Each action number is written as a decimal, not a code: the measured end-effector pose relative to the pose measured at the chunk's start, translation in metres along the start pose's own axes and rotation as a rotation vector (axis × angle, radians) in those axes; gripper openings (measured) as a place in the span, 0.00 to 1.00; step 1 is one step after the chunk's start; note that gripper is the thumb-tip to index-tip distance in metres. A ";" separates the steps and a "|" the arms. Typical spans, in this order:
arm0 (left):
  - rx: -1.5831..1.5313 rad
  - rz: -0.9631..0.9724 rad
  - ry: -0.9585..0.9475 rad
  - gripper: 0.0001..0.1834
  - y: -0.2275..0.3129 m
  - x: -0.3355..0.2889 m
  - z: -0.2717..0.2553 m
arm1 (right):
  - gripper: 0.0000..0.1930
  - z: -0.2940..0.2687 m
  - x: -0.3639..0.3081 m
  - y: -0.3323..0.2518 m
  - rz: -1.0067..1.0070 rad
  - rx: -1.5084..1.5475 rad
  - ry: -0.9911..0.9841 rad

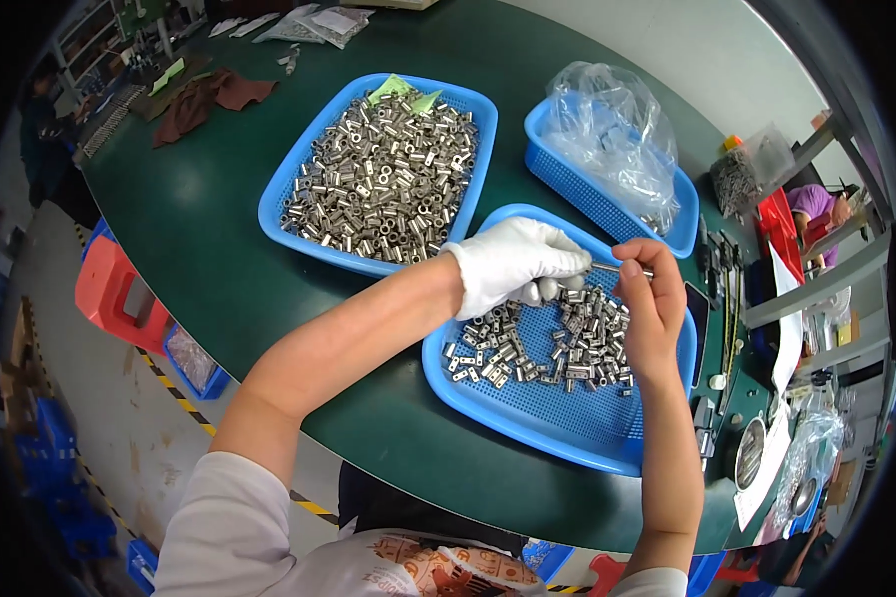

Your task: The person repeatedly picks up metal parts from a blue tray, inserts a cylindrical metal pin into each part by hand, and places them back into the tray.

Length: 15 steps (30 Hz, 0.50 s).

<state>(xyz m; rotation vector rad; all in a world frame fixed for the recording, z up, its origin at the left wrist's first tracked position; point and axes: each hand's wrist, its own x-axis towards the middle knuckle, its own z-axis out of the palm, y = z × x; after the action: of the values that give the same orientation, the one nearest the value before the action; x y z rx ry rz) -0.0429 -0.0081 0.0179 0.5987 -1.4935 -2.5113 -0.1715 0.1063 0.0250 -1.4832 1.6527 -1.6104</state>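
Observation:
My left hand, in a white glove, is closed above the far side of a shallow blue mesh basket. What its fingers hold is mostly hidden. A thin metal rod runs from its fingertips to my bare right hand, where thumb and index finger pinch it. Below both hands, small metal blocks with holes lie in two loose heaps in the basket. Farther left, a larger blue basket is full of short metal sleeve-like parts, with green paper slips on top.
A third blue basket at the back right holds a clear plastic bag. Along the right lie hand tools, a dark flat device and a round metal container. A red stool stands left. Another person sits far right.

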 end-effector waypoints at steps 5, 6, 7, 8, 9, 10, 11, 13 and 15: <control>0.025 0.025 0.040 0.07 0.000 -0.003 -0.002 | 0.06 0.002 0.001 -0.001 -0.007 -0.022 -0.038; 0.030 0.040 0.028 0.07 -0.001 -0.001 -0.003 | 0.06 0.001 0.001 -0.001 0.007 0.004 -0.052; 0.033 0.032 0.023 0.07 -0.001 0.000 -0.002 | 0.06 -0.001 0.000 -0.001 0.021 0.029 -0.066; 0.045 0.043 0.032 0.07 -0.001 0.000 -0.003 | 0.06 -0.001 0.000 0.000 0.034 0.024 -0.084; 0.056 0.053 0.040 0.06 -0.001 0.000 -0.003 | 0.06 -0.001 0.000 -0.001 0.038 0.025 -0.079; 0.044 0.051 0.027 0.06 -0.001 0.001 -0.004 | 0.06 0.000 0.000 -0.003 0.028 -0.043 -0.087; 0.046 0.044 0.028 0.06 -0.001 0.001 -0.005 | 0.07 0.002 0.000 -0.003 0.018 -0.106 -0.098; 0.024 0.022 -0.049 0.06 -0.001 0.000 -0.007 | 0.07 0.011 0.000 0.000 -0.121 -0.187 -0.163; 0.026 0.023 -0.053 0.07 -0.003 0.002 -0.008 | 0.06 0.015 0.001 -0.004 0.006 -0.078 -0.159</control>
<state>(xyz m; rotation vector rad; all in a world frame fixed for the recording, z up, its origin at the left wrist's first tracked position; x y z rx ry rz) -0.0409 -0.0135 0.0116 0.5195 -1.5444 -2.5125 -0.1575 0.0994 0.0245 -1.5987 1.6458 -1.3992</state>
